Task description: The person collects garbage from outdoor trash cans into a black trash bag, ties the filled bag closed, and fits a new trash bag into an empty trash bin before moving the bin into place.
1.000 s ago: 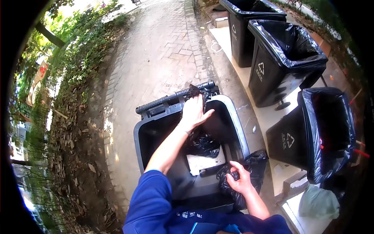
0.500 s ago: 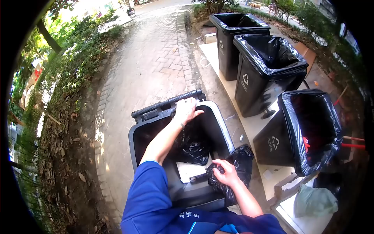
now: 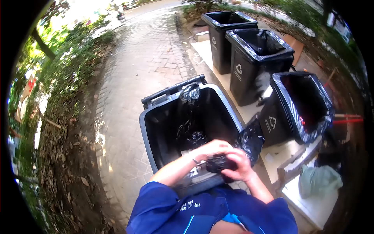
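An uncovered black wheeled bin [image 3: 150, 136] stands in front of me. Over its near right corner hangs a black garbage bag [image 3: 253, 136], partly outside the rim. My left hand [image 3: 213, 149], a band at its wrist, is closed on the bag's bunched plastic. Right beside it my right hand [image 3: 240, 165] grips the same bag, the two hands nearly touching. Part of the plastic bulges below them; the fingertips are partly hidden. Crumpled black plastic [image 3: 194, 138] lies inside the bin, and another piece of plastic [image 3: 190, 94] lies against the far rim.
To the right stand three lined bins: a near one [image 3: 269, 121], a middle one [image 3: 243, 76] and a far one [image 3: 218, 43]. A pale green bag [image 3: 319, 181] rests on a white board [image 3: 307, 208]. Brick paving [image 3: 152, 58] runs ahead, with planting [image 3: 78, 66] on the left.
My left hand has left the bin's far rim and come back to the near right corner, where it now holds the bag. My right hand has closed on the bag too. The view has shifted.
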